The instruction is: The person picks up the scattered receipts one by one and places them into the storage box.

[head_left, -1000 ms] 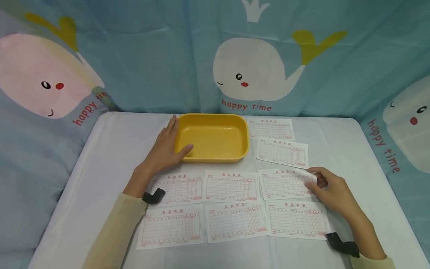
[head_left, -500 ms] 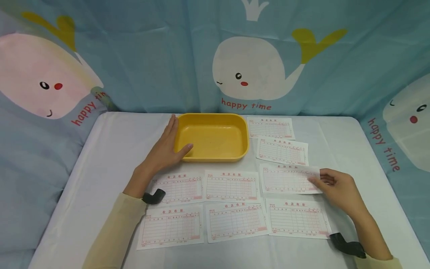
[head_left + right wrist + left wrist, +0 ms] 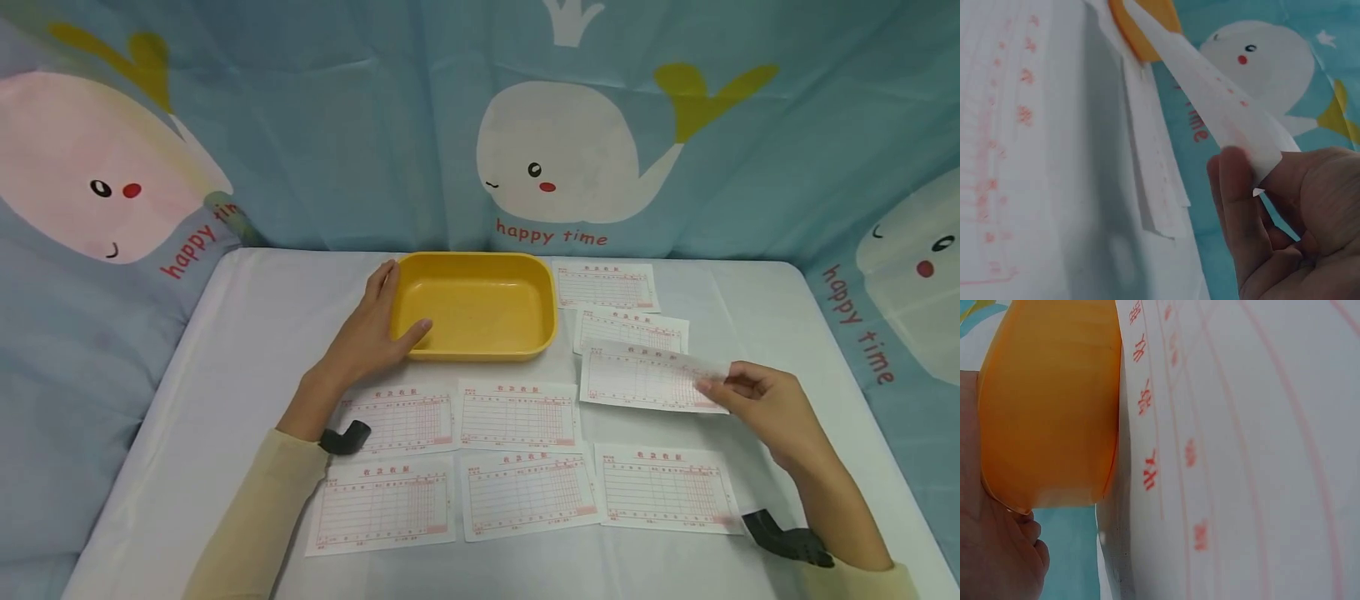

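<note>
My right hand (image 3: 772, 412) pinches the right edge of a printed receipt slip (image 3: 637, 379) between thumb and fingers. Raised off the table, the slip overlaps the lower part of another receipt behind it (image 3: 637, 326). In the right wrist view the pinched slip (image 3: 1229, 119) slants up from the fingertips. My left hand (image 3: 363, 333) rests against the left side of a shallow yellow tray (image 3: 480, 356), fingers extended along the wall and thumb over the front rim. The left wrist view shows the tray's outer wall (image 3: 1054, 412) beside that hand. Nothing lies inside the tray.
Several more receipts with red print, such as the front right one (image 3: 667, 492), lie flat on the white tabletop (image 3: 247, 333). One receipt (image 3: 605, 287) lies right of the tray. A blue curtain (image 3: 337, 125) with whale prints hangs behind the table.
My right hand has lifted the receipt from the right end of its row and moved it back and slightly right. The left hand and the tray have stayed nearly still.
</note>
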Demonstrator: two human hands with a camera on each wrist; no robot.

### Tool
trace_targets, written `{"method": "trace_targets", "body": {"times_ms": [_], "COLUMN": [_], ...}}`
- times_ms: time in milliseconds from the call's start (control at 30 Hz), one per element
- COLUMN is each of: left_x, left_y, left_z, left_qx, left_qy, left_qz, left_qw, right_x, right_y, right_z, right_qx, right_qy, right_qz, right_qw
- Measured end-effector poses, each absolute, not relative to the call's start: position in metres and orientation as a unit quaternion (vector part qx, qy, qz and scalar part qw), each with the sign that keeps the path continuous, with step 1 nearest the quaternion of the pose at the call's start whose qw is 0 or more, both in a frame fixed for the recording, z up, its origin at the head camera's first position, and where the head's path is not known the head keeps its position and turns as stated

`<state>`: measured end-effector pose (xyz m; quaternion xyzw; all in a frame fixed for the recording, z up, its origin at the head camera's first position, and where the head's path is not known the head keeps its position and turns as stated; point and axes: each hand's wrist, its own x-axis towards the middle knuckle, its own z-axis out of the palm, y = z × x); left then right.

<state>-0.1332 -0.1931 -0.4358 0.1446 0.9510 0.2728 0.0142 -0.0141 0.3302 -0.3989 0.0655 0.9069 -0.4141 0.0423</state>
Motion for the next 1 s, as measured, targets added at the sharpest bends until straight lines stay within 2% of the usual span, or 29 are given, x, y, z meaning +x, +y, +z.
{"method": "trace_targets", "body": {"times_ms": [433, 1000], "left_x": [-0.135, -0.133], "left_y": [-0.192, -0.190], "left_z": [-0.429, -0.436], "left_qx": [0.144, 0.150], "left_qy": [0.957, 0.954], "left_qz": [0.250, 0.258], "left_qw": [0.017, 0.007], "right_x": [-0.038, -0.082], "right_y": [0.313, 0.259], "right_z": [-0.380, -0.368], "right_qx": [0.081, 0.030], "right_qy": [0.865, 0.862], "right_qz": [-0.494, -0.505], "right_qw": [-0.024, 0.012]}}
